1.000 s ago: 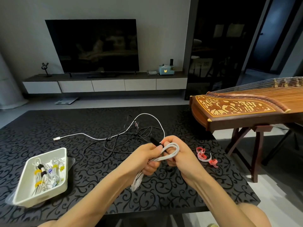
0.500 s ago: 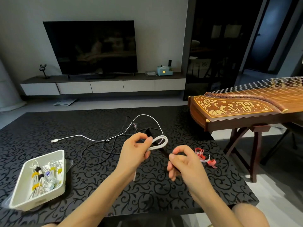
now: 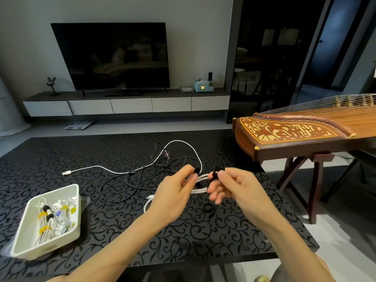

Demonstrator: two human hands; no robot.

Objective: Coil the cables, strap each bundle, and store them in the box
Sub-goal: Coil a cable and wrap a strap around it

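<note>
Above the middle of the table [image 3: 223,241], a black top with a pale scroll pattern, the left hand [image 3: 175,194] and the right hand [image 3: 238,186] meet at a white cable bundle [image 3: 200,190] held clear of the surface. The left hand grips the bundle with its fingers curled round the folded strands. Its thumb tip touches one end of a black strap [image 3: 215,173]. The right hand pinches the other end of that strap between thumb and forefinger. Its remaining fingers hang loosely curled below and are blurred. One loose end of the bundle droops to the table beside the left wrist.

Beyond the hands, toward the far edge, lies a white cable [image 3: 69,172] in a wide arc, its plug pointing at the left edge. It is tangled with several black cables [image 3: 131,174] that loop across the middle.

Near the front left corner sits a white box [image 3: 50,248], set at an angle. Inside it are coiled white cables bound with yellow and black straps. Something clear and plastic shows under the box; whether it is a lid or a bag cannot be told.

Off the right edge stands a guzheng [image 3: 305,131] on a wooden stand. A television [image 3: 114,55] rests on a low console against the far wall.
</note>
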